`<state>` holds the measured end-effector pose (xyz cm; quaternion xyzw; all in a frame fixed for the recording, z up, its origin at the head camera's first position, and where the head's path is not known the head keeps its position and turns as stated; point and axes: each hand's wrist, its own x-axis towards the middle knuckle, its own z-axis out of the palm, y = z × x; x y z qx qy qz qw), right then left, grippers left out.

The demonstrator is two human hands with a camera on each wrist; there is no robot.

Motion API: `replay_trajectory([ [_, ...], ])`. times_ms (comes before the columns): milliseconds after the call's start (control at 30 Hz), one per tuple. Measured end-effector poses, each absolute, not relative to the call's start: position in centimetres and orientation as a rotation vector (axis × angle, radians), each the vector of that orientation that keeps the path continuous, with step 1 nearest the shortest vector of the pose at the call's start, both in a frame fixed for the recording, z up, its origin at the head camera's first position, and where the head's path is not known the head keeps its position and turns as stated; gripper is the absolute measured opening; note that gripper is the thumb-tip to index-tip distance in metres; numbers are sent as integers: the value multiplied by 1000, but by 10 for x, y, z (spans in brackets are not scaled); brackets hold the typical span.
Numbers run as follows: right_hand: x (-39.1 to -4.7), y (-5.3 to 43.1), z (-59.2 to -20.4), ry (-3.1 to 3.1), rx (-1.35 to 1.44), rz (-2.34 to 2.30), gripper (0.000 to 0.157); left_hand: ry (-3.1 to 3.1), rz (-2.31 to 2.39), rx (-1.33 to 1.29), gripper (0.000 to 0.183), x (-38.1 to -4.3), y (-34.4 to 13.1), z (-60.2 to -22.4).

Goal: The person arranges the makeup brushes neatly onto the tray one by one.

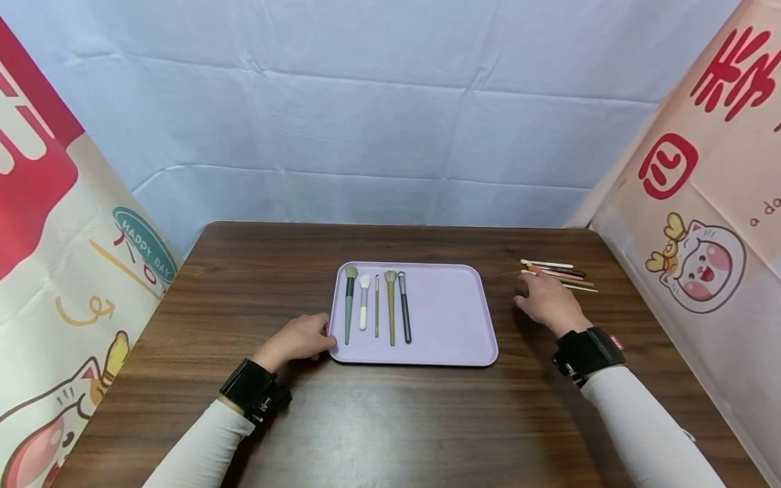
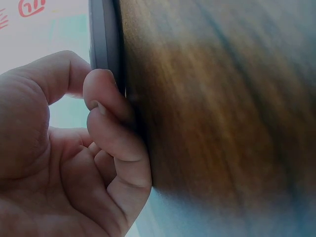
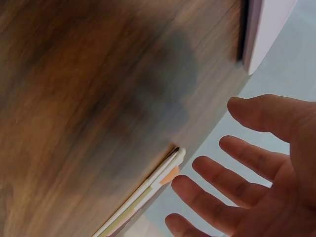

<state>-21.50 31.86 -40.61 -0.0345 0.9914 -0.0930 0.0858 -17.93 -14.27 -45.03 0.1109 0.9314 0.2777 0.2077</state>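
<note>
My left hand (image 1: 303, 337) pinches the left rim of a lilac tray (image 1: 453, 313) near its front corner, thumb above and curled fingers at the edge; the left wrist view shows this grip on the tray rim (image 2: 105, 42). Makeup brushes lie side by side in the tray's left half: a green-handled one (image 1: 348, 305), a white one (image 1: 363, 303), a thin one (image 1: 376, 306), an olive one (image 1: 391, 308) and a dark one (image 1: 405, 308). My right hand (image 1: 549, 300) is just over a small pile of brushes (image 1: 570, 274), its fingers (image 3: 237, 185) spread and holding nothing.
The brown wooden table (image 1: 378, 420) carries the tray at its middle and the pile near its right side. A pale blue cloth (image 1: 366, 122) hangs behind, and printed sheets (image 1: 695, 251) stand along the left and right sides.
</note>
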Motion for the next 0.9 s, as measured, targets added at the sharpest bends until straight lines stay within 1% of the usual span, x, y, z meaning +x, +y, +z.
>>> replay_trajectory([
  [133,-215,326,-406,2943,-94,-268,55,2598,772,306,9,-179,-142,-451],
  [633,-222,354,-411,2955,-51,-277,49,2605,782,308,9,-179,-143,-451],
  [900,-226,373,-418,2950,-95,-271,49,2600,781,299,9,-179,-142,-451],
])
